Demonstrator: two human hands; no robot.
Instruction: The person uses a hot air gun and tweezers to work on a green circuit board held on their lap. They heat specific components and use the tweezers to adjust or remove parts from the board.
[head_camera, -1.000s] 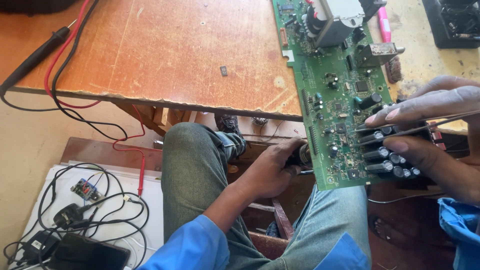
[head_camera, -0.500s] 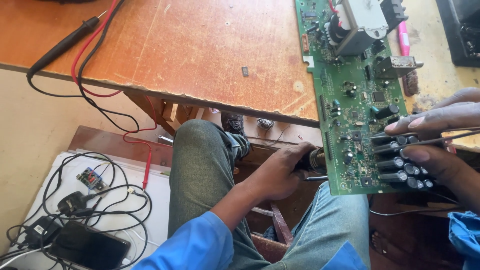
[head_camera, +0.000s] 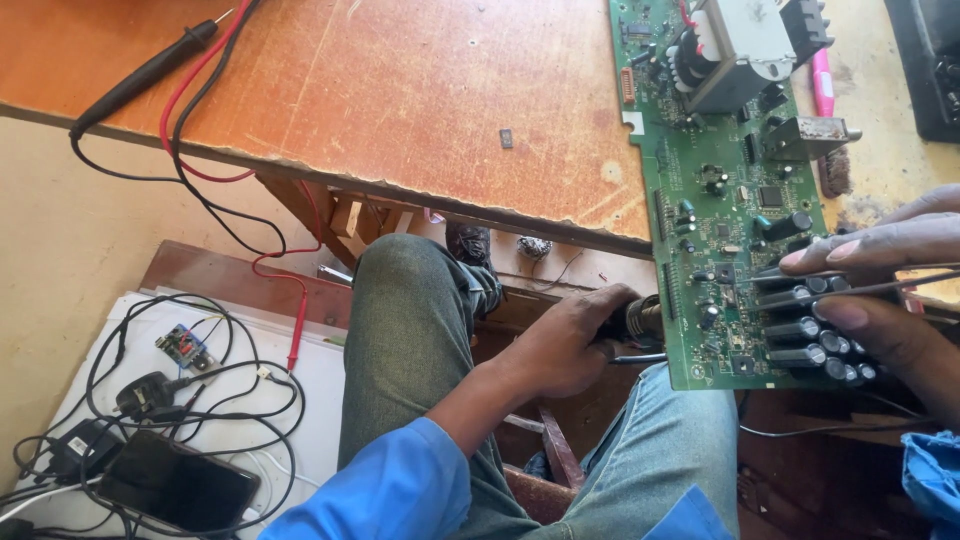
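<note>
Phone (head_camera: 175, 487) and tangled cables (head_camera: 150, 390) on white board at floor, far left. Black probe (head_camera: 140, 78) on wooden table (head_camera: 400, 90). Left hand (head_camera: 570, 345) below table edge, fingers curled tight round dark tool handle (head_camera: 640, 320) touching board's left edge. Green circuit board (head_camera: 725, 240) overhangs table toward lap: stiff, light, fragile; best held by bare edges. Right hand (head_camera: 890, 290) pinches thin wire (head_camera: 900, 285) over black capacitors (head_camera: 810, 330).

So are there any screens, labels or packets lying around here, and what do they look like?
Phone: on the white board on the floor, lower left, among black cables; a dark, flat rectangle with its screen off.
Dark device: top right corner, black and boxy, cut off by the frame; cannot tell if it has a screen.
No packages or signs show.
</note>
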